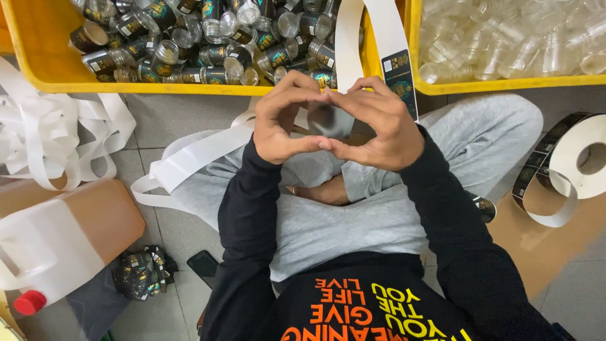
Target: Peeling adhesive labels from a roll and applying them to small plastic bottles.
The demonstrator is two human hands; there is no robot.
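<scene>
Item, nearest: black printed shirt [372, 309], cut off at the frame's foot. Left hand [284, 123] and right hand [382, 126], fingertips meeting, both pinch a small clear jar [332, 120] over the lap; blurred, mostly hidden. Judged light, rigid, slick; best held by rim and base. Behind: yellow crate [38, 57] of labelled jars, label strip [372, 38], crate of bare jars [505, 38].

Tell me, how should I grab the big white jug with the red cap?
Probably by its molded handle, coming from above. The jug lies on its side on the floor with the handle facing up; its body looks too wide for one hand, and the red cap too small.
</scene>
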